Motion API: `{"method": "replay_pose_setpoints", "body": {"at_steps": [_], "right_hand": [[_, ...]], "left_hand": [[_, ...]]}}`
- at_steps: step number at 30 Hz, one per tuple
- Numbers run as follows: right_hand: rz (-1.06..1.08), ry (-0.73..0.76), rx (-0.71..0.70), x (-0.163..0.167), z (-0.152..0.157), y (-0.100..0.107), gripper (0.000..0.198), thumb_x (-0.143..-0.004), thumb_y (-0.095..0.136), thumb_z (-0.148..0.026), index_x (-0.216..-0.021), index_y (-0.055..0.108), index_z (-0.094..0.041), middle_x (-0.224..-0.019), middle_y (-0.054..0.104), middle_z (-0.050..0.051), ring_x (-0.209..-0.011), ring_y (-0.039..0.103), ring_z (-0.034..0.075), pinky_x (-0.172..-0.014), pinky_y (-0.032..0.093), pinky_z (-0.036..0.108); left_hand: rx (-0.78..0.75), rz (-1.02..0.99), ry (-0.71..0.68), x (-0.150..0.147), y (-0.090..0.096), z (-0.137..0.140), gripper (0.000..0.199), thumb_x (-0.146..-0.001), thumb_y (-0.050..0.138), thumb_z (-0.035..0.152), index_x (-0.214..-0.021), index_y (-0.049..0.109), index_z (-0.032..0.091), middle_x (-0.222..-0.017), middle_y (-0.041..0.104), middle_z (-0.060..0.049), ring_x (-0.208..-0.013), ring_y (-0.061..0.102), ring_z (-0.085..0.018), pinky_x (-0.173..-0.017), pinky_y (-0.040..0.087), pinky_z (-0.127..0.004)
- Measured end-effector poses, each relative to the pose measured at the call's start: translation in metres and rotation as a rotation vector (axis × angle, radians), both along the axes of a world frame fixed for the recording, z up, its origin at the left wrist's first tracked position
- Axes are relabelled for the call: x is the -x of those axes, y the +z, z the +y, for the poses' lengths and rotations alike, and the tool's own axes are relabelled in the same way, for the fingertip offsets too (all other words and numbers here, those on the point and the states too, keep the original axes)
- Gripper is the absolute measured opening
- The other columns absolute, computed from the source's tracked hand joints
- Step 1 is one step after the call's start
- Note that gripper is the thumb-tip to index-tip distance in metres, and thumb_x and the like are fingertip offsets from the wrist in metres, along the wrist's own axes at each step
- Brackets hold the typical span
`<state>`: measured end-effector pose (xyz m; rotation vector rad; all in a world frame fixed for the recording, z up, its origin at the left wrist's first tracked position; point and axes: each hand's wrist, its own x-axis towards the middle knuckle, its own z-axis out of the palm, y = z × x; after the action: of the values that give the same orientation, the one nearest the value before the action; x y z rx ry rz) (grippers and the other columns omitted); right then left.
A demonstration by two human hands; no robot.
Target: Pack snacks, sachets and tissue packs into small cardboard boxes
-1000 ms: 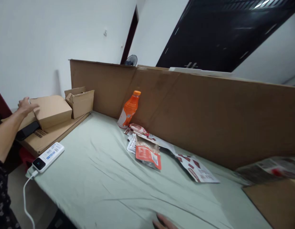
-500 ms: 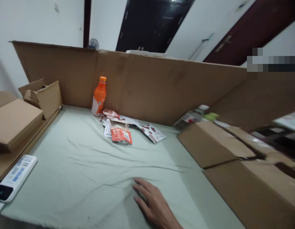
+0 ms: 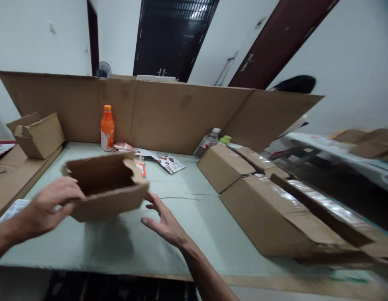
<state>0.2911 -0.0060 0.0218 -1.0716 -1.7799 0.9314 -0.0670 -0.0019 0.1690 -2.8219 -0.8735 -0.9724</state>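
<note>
Between left hand [image 3: 57,204] and right hand [image 3: 165,222]; an open box [image 3: 109,205]

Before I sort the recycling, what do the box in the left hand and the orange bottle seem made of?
Box: apparently corrugated cardboard, matt brown, judging by its thick, rough rim. Orange bottle: probably smooth plastic, given its shaped body and cap; whether the colour is its own is unclear.

The held carton [image 3: 109,205] is plain brown, the tabletop [image 3: 197,209] pale green. The far left bottle [image 3: 107,126] is orange, white low down; the flat packet [image 3: 171,163] white with dark red patches; the double door [image 3: 172,37] black, the right door [image 3: 263,44] maroon.
</note>
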Motion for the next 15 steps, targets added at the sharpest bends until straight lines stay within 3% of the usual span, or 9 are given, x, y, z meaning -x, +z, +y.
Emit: {"method": "replay_pose_setpoints", "body": {"at_steps": [3, 6, 8, 11, 15], "right_hand": [[0.04, 0.005, 0.109, -0.025, -0.014, -0.004, 0.079, -0.088, 0.068, -0.059, -0.157, 0.046, -0.025, -0.157, 0.052, 0.015, -0.134, 0.059, 0.033, -0.108, 0.052, 0.051], [-0.038, 0.011, 0.14, -0.057, -0.026, -0.008, 0.065, -0.088, 0.068, -0.056, -0.146, 0.06, -0.028, -0.149, 0.062, 0.012, -0.13, 0.062, 0.033, -0.107, 0.052, 0.051], [-0.099, -0.07, 0.104, -0.074, -0.02, -0.004, 0.052, -0.088, 0.068, -0.05, -0.135, 0.069, -0.028, -0.142, 0.067, 0.011, -0.13, 0.063, 0.033, -0.107, 0.052, 0.052], [-0.124, -0.252, 0.089, -0.082, 0.022, 0.007, 0.038, -0.085, 0.069, -0.047, -0.116, 0.078, -0.025, -0.132, 0.073, 0.012, -0.125, 0.066, 0.033, -0.104, 0.054, 0.051], [-0.112, -0.382, 0.172, -0.066, 0.128, 0.016, 0.038, -0.097, 0.055, -0.047, -0.11, 0.076, -0.019, -0.122, 0.075, 0.012, -0.119, 0.067, 0.029, -0.098, 0.057, 0.045]], "left_hand": [[0.021, 0.064, -0.134, -0.044, -0.029, 0.003, 0.027, -0.095, 0.045, 0.004, -0.097, 0.064, 0.023, -0.086, 0.07, 0.002, -0.085, 0.067, -0.014, -0.111, 0.046, -0.037], [0.055, 0.066, -0.096, -0.051, -0.042, 0.003, 0.026, -0.097, 0.045, 0.003, -0.1, 0.063, 0.023, -0.093, 0.07, 0.001, -0.095, 0.067, -0.015, -0.124, 0.028, -0.044], [0.074, 0.044, -0.056, -0.046, -0.045, 0.003, 0.027, -0.097, 0.045, 0.004, -0.1, 0.063, 0.024, -0.095, 0.07, 0.001, -0.101, 0.067, -0.015, -0.127, 0.021, -0.048], [0.08, 0.003, -0.019, -0.045, -0.047, 0.002, 0.027, -0.096, 0.047, 0.002, -0.099, 0.062, 0.024, -0.092, 0.07, 0.002, -0.104, 0.066, -0.017, -0.127, 0.02, -0.05], [0.075, -0.076, -0.008, -0.058, -0.055, 0.001, 0.028, -0.092, 0.049, -0.001, -0.102, 0.063, 0.022, -0.089, 0.068, 0.001, -0.107, 0.064, -0.017, -0.126, 0.027, -0.046]]}}
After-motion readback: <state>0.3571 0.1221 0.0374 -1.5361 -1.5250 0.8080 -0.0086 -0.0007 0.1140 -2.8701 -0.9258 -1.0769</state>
